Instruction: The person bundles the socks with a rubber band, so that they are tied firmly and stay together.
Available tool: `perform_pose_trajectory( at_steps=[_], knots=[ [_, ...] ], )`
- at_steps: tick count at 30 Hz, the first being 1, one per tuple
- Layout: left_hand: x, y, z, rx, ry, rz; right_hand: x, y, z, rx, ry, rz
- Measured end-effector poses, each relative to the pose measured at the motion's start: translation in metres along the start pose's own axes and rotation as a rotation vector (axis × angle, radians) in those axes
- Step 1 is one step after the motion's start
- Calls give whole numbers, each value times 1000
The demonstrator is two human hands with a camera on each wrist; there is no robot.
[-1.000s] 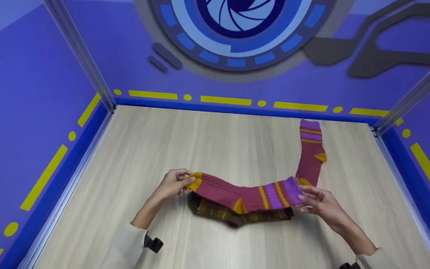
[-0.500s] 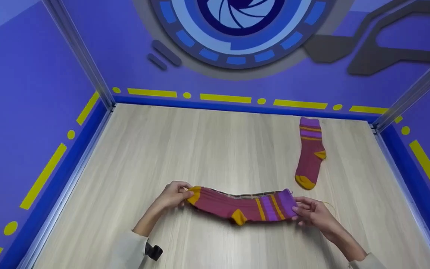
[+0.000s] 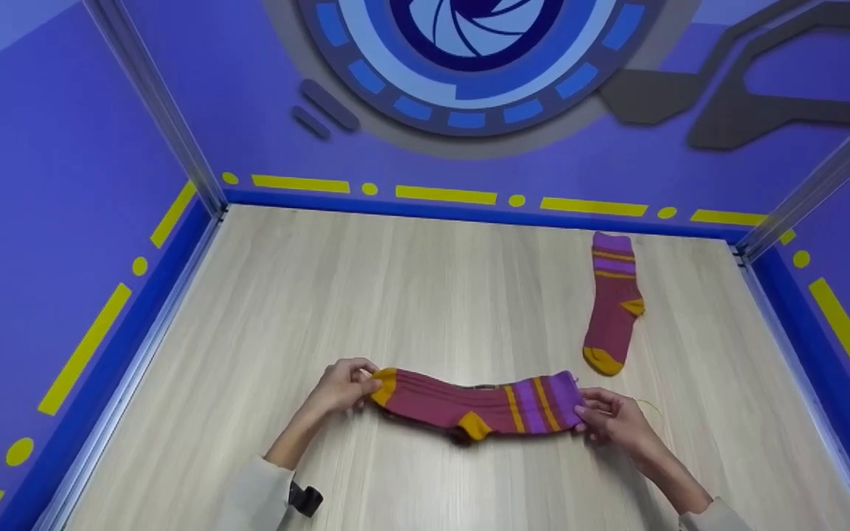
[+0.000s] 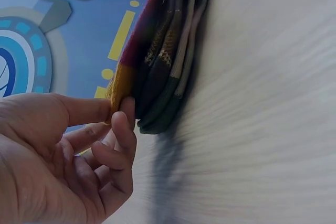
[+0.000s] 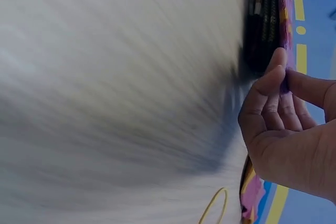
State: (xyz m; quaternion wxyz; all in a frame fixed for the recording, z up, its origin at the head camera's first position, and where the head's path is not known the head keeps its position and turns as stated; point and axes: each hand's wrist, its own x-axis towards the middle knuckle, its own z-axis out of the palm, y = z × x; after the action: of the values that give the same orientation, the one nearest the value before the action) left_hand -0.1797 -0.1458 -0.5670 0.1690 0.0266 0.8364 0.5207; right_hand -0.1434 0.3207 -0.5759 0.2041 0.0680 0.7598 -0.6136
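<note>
A maroon sock (image 3: pixel 440 405) with mustard toe and heel and a purple striped cuff lies sideways between both hands. My left hand (image 3: pixel 340 385) pinches its toe between thumb and fingers. At the other end, my right hand (image 3: pixel 613 420) pinches the purple cuff. Beneath it is a stack of dark socks (image 4: pixel 163 77), seen edge-on in the left wrist view and mostly covered from above. The right wrist view also shows the dark stack (image 5: pixel 261 24) under the cuff.
A matching maroon sock (image 3: pixel 613 310) lies lengthwise at the back right of the wooden table (image 3: pixel 307 295). A thin yellow loop (image 5: pixel 215 205) lies by my right hand. Blue panels (image 3: pixel 432 173) wall the back and sides.
Both hands have lowered the maroon sock toward me, off the far sock's toe and onto the dark plaid sock, which it now nearly covers. Over the last half second it shifts only slightly.
</note>
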Motion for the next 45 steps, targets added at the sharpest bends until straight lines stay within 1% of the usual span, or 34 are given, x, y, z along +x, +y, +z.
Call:
perform_pose_trajectory(
  at_steps=[4,6,9,12,16,20,22,24,27,30,34,36,38,40,41,43,45],
  knots=[
    [-4,-3,1,63,7,18,-1,3,5,-97,40,-3],
    [-6,-4,2,109,8,27,-2,4,6,-139,40,-14],
    [-6,-5,4,160,14,14,-3,5,7,-134,7,-18],
    [-4,-4,6,214,39,-1,-1,4,8,-112,-21,-30],
    [2,-3,4,237,83,-31,3,0,11,-113,-12,-45],
    [5,-3,-1,231,135,-53,9,-4,18,-97,-21,-60],
    [6,-4,-3,226,146,-50,11,-5,20,-96,-27,-72],
    [7,-5,-5,223,140,-41,11,-6,20,-96,-23,-75],
    [7,-5,-5,224,117,-26,10,-7,16,-108,-32,-69],
    [6,-3,-6,235,101,-16,8,-10,7,-134,-36,-70],
    [7,5,-10,256,115,-16,6,-19,-12,-177,-6,-95],
    [9,12,-12,283,142,-12,5,-22,-23,-190,16,-110],
    [12,22,-12,315,174,17,5,-25,-34,-206,50,-115],
    [17,34,-11,340,192,80,6,-25,-46,-228,79,-111],
    [19,41,-9,349,193,123,6,-25,-51,-243,91,-109],
    [24,54,-3,347,164,215,7,-24,-62,-262,114,-96],
    [31,69,5,346,101,296,8,-22,-73,-276,128,-86]
  ],
)
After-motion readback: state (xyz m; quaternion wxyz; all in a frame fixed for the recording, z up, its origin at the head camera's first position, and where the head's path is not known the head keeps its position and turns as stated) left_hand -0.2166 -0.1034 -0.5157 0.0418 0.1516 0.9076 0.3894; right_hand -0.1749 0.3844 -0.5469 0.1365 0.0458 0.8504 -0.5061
